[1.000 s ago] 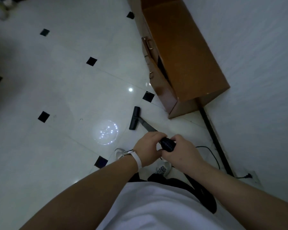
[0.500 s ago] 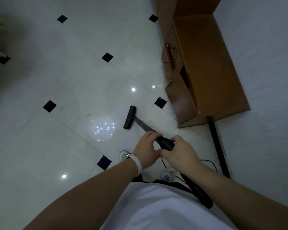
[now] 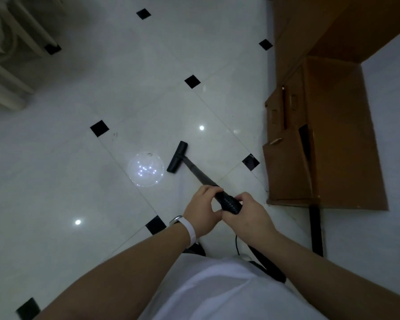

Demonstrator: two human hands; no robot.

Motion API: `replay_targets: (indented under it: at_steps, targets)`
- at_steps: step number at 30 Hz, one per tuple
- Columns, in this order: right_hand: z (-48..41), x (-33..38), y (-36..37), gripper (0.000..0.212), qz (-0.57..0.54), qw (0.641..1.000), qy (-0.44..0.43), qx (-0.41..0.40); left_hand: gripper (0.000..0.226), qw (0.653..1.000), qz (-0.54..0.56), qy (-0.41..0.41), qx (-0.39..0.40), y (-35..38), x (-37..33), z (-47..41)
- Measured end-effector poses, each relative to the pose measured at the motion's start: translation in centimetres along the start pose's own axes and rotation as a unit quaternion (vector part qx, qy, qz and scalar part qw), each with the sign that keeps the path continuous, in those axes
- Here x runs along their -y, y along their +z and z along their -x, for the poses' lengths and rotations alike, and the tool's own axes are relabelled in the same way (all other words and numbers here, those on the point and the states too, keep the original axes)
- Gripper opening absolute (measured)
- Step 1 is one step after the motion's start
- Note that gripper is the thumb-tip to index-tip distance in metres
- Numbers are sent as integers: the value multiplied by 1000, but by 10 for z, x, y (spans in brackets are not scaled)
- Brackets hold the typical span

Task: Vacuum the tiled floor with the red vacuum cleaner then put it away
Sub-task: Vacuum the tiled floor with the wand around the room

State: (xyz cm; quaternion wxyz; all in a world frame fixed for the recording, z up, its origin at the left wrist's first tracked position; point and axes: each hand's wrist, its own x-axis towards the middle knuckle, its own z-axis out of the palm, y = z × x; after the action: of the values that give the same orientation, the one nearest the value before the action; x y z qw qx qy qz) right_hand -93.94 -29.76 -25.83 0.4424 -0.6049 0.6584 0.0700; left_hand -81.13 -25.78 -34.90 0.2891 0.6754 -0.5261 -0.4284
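A black vacuum wand slants down from my hands to its flat floor nozzle, which rests on the white tiled floor with small black diamond insets. My left hand, a white band on its wrist, is closed around the wand's upper end. Just behind it my right hand grips the ribbed black handle. The black hose runs down past my right hip. The red body of the vacuum cleaner is out of view.
A brown wooden cabinet with drawers stands against the white wall on the right, close to the nozzle. A black skirting strip runs along the wall. Pale furniture fills the upper left corner. A thin black cord lies by my feet.
The nozzle has slid left, away from the cabinet, across the tile. My view has shifted, so the cabinet sits further right and the furniture at upper left has come into sight.
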Motion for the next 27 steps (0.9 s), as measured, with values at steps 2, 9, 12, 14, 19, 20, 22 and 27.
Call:
replay_targets:
  at_steps: [2, 9, 12, 14, 19, 20, 22, 27]
  targets:
    - [-4, 13, 6, 36, 8, 1000, -9, 6, 53, 1000, -3, -1, -11, -12, 9, -1]
    - [-16, 55, 17, 33, 39, 998, -42, 4, 49, 997, 16, -2, -71, -45, 24, -6]
    - [-20, 72, 19, 31, 43, 997, -66, 5, 49, 995, 29, -19, -95, -57, 28, -10]
    - [-22, 78, 20, 31, 42, 996, -75, 5, 49, 993, 38, -26, -106, -63, 30, -11]
    - [-27, 91, 21, 30, 46, 994, -97, 17, 48, 991, 34, -39, -123, -76, 33, -12]
    - [-29, 93, 21, 30, 46, 994, -101, 20, 48, 990, 34, -44, -126, -77, 34, -12]
    - [-31, 96, 21, 28, 46, 993, -108, 28, 49, 988, 45, -66, -133, -78, 35, -14]
    - [-37, 93, 17, 28, 45, 992, -108, 41, 54, 972, 101, -145, -154, -69, 30, -15]
